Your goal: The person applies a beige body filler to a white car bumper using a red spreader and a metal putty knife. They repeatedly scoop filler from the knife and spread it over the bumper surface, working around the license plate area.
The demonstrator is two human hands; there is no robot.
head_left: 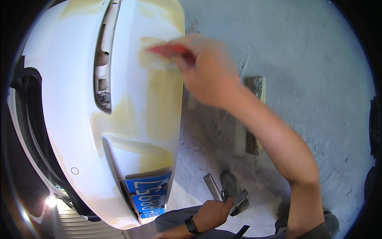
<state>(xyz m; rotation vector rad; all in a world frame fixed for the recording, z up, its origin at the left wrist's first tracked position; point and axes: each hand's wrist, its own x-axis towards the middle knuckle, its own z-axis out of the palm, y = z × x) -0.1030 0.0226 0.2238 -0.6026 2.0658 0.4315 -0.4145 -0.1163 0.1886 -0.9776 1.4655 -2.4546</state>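
Observation:
My right hand [211,69] reaches across to a white car body panel [79,79], its fingers closed on a red spreader [169,50]. Motion blurs hand and tool. The spreader's tip is over a patch of yellowish filler [161,103] near the panel's right edge; I cannot tell whether it touches. Low in the view, my left hand [213,215], below a dark wristwatch, is closed around a flat grey scraper [240,197] that points up and right. Part of that scraper is hidden in the fingers.
A blue licence plate [147,195] sits in the panel's lower recess. On the grey concrete floor [302,59] lie a stained board [254,85], partly behind my right forearm, and a narrow metal-edged strip [213,186] beside a dark shoe [230,185]. A lamp [51,201] glows at lower left.

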